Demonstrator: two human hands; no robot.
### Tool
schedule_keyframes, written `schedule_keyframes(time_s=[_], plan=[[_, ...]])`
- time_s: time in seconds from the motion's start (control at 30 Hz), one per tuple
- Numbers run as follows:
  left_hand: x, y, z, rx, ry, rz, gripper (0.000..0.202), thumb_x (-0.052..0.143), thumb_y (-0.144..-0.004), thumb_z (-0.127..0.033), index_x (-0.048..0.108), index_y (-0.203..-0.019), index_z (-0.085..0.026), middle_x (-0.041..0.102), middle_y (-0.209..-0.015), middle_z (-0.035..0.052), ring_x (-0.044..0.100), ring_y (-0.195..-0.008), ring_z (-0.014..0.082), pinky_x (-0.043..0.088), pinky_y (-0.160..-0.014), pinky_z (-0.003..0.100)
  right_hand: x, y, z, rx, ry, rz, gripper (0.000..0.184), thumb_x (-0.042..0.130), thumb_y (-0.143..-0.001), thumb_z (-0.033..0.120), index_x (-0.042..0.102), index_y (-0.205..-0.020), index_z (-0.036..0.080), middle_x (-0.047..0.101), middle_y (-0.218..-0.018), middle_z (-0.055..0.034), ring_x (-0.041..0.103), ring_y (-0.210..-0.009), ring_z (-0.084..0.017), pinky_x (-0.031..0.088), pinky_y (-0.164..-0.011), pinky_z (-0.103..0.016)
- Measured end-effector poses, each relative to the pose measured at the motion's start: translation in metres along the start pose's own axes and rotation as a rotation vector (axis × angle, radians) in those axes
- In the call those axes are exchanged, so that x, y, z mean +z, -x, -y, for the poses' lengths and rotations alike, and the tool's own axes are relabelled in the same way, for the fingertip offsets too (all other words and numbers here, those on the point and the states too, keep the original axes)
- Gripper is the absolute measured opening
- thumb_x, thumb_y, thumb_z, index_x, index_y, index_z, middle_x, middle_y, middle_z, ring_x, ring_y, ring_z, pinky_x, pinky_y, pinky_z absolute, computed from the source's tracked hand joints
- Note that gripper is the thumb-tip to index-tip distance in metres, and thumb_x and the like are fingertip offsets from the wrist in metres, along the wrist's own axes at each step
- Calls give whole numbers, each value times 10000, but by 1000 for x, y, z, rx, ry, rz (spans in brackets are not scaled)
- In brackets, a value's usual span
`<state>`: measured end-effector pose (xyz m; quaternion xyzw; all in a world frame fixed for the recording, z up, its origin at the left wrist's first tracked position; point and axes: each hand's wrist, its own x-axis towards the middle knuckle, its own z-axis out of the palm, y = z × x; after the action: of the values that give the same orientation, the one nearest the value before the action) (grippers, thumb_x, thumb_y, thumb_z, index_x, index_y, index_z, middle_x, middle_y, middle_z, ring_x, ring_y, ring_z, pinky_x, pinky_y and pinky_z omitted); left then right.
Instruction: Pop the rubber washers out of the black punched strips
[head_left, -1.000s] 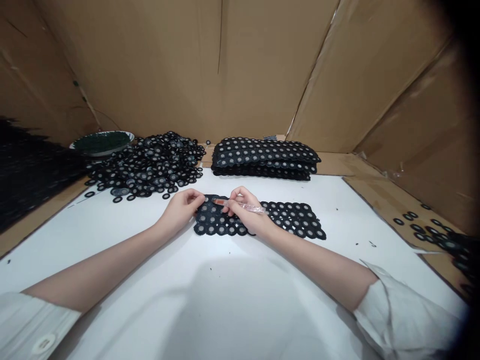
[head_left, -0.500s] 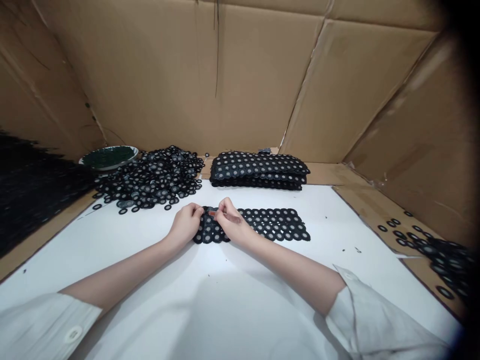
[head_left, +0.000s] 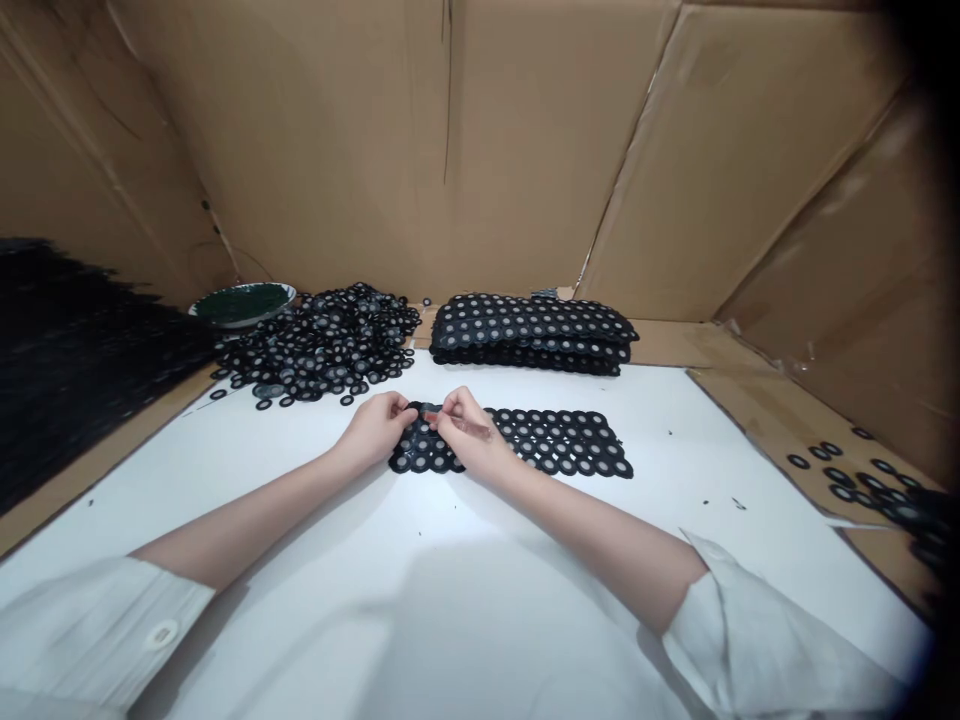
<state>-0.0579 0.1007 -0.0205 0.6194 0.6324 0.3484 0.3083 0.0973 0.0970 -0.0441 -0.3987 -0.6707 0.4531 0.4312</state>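
Note:
A strip of joined black rings with grey centres [head_left: 570,442] lies flat on the white tabletop. My left hand [head_left: 375,428] is closed, thumb and fingers pinched at the strip's far left corner. Over the left part of the strip, my right hand [head_left: 474,432] grips a small brush [head_left: 471,428] with a reddish-brown handle. The brush's flat greyish tip points left, close to my left fingertips and the far edge of the strip. My right hand hides some of the rings beneath it.
Loose black rings [head_left: 330,340] are heaped at the back left, beside a dish of dark green material [head_left: 244,303]. Several finished-looking ring strips [head_left: 532,325] are stacked behind. More rings [head_left: 870,485] lie on cardboard at the right. Cardboard walls [head_left: 517,150] enclose the back and sides.
The whole view has shifted slightly, so things sit a little further right and higher. Both hands keep their grip, and the brush tip stays near the strip's far left corner.

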Motion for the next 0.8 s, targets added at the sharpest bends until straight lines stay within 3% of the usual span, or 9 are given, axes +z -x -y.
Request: schedule_keyframes(time_s=[0.2,0.37,0.43,0.57,0.8], plan=[[2,8,-7,-51,59,28,201,498,-668,-347,473,-582,-168,453,-516,-27,405,-480,115,286,-486,242,4,-4,3,-104,210,-24,102,346,-795,317,323,-770,221,424,-634,43,425,-589,-129,300,-556,-244],[0,11,-1,-28,38,11,185,509,-673,-340,478,-601,-172,488,-544,-18,443,-525,135,304,-525,253,2,-14,7,57,243,65,135,389,-767,337,311,-790,230,413,-556,57,403,-521,-136,283,-520,-244],[-1,14,2,45,-52,-39,156,512,-684,-322,486,-620,-181,517,-579,-12,463,-566,149,307,-554,260,3,-13,7,31,243,58,114,391,-765,317,320,-787,230,409,-549,58,397,-511,-132,282,-524,-244],[1,19,5,184,-250,-113,130,443,-754,-304,474,-680,-202,536,-625,-9,489,-617,169,315,-584,270,5,-4,5,-111,103,61,40,377,-763,256,358,-778,223,405,-564,58,409,-516,-115,296,-527,-229],[5,15,9,119,-92,-46,143,412,-786,-345,443,-753,-209,556,-654,-19,516,-642,165,348,-607,269,1,-7,7,32,-246,36,33,401,-684,180,392,-700,208,485,-505,66,437,-480,-92,317,-494,-205]])
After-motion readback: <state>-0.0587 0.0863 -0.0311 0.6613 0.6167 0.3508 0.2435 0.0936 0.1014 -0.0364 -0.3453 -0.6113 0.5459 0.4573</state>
